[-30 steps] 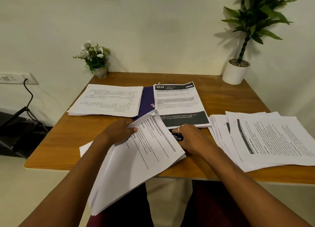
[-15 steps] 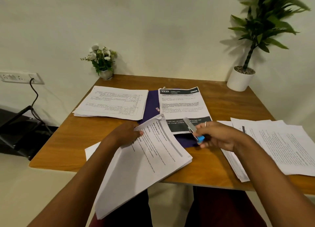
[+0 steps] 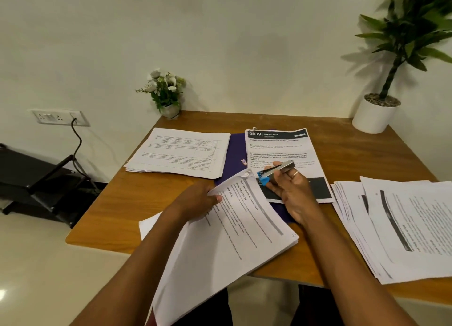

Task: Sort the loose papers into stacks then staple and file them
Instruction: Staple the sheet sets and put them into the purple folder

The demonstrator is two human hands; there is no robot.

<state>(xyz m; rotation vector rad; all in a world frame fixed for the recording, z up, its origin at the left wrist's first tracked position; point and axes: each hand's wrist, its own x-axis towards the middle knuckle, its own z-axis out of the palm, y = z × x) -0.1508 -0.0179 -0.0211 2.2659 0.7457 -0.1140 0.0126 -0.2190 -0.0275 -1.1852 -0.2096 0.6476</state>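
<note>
Near the middle of the frame, the left hand grips a sheaf of printed papers by its upper left edge, thumb on top of the front page. The sheaf lies tilted, its top corner crumpled and pointing toward the centre of the wooden table, its lower end hanging past the near table edge toward the bottom of the frame. A loose white sheet peeks out from under it on the left.

Just right of that crumpled corner, the right hand holds a small stapler, fingers curled round its silver body and a ring showing on one finger. The stapler's blue end sits just beside the corner of the sheaf; whether it touches the paper cannot be told.

Behind the hands, a purple folder lies flat with a dark-headed sheet marked 2939 on its right half. A neat stack of pages rests left of the folder, overlapping its edge. A fanned pile of papers spreads across the right side of the frame.

At the table's far left corner stands a small flower pot, and at the far right a tall plant in a white pot. A wall socket with a black cable sits at centre left, above a black rack.
</note>
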